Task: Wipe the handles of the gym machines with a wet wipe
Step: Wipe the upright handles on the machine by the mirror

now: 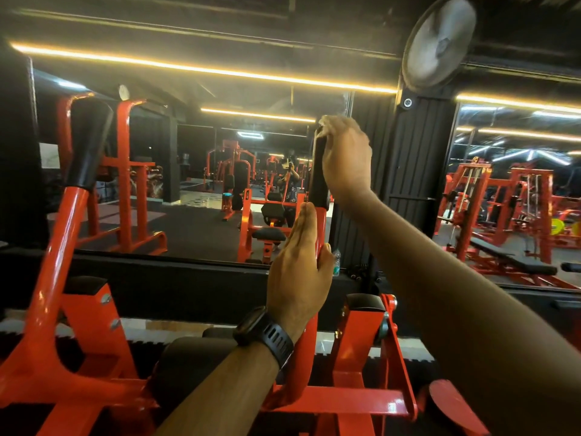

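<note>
The right hand (345, 158) clamps a wipe (323, 120) round the top of the upright black grip (317, 174), which runs to 6 o'clock, where the left hand (298, 262) clasps the red bar (321, 223).

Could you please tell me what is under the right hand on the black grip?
A pale edge, likely the wet wipe, peeks out above the right hand on the black grip; the hand covers the rest.

Handle (317, 174) before mirror (195, 196); fan (440, 42) above (right)
</note>
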Motion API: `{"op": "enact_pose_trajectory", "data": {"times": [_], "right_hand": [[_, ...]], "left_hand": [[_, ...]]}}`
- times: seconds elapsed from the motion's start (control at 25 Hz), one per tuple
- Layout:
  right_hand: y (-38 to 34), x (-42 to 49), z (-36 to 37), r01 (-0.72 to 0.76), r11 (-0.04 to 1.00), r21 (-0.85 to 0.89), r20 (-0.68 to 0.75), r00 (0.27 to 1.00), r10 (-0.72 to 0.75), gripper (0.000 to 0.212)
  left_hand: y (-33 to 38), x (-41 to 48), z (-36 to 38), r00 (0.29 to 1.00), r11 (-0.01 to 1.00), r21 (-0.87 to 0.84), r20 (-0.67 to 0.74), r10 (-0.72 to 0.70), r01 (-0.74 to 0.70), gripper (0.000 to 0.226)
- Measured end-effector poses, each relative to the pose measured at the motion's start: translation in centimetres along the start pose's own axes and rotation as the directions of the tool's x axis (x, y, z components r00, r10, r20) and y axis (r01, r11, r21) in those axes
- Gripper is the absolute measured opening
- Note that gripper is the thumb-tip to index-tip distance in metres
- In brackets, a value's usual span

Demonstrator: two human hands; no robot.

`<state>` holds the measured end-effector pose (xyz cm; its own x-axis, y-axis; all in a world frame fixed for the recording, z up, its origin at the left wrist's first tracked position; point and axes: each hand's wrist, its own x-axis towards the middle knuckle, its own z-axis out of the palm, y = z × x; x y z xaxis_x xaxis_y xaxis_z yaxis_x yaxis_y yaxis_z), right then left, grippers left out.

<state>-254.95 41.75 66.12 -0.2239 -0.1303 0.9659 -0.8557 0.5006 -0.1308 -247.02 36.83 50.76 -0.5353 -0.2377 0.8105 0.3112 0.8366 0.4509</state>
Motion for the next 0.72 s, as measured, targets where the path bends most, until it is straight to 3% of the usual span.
{"op": "enact_pose_trajectory", "data": {"times": [0.12, 0.32, 0.44, 0.6, 0.72], "right_hand": [[-0.2, -1.2, 0.3, -0.105, 0.988, 0.114, -0.052, 0.992, 0.112, 0.019], [0.2, -0.5, 0.2, -0.357, 0.877, 0.32, 0.033, 0.93, 0.367, 0.028], [1.1, -1.3, 0.1, -0.382, 0.821, 0.425, 0.054, 0.916, 0.398, 0.027], [1.1, -0.8, -0.2, -0.488, 0.629, 0.605, 0.137, 0.842, 0.521, 0.021], [1.2, -2.2, 0.1, -0.465, 0.65, 0.601, 0.11, 0.854, 0.509, 0.018]], "left_hand": [[0.2, 0.0, -0.2, 1.0, 1.0, -0.011, -0.015, -0.004, 0.004, 0.074], [0.1, 0.0, -0.2, 1.0, 1.0, -0.008, 0.002, -0.013, 0.013, 0.075], [0.3, -0.2, -0.2, 1.0, 1.0, -0.001, -0.011, -0.014, 0.014, 0.076], [0.4, -0.1, -0.2, 0.999, 0.999, 0.004, -0.007, -0.035, 0.035, 0.075], [0.4, -0.2, -0.2, 1.0, 1.0, 0.004, -0.01, -0.024, 0.024, 0.077]]}}
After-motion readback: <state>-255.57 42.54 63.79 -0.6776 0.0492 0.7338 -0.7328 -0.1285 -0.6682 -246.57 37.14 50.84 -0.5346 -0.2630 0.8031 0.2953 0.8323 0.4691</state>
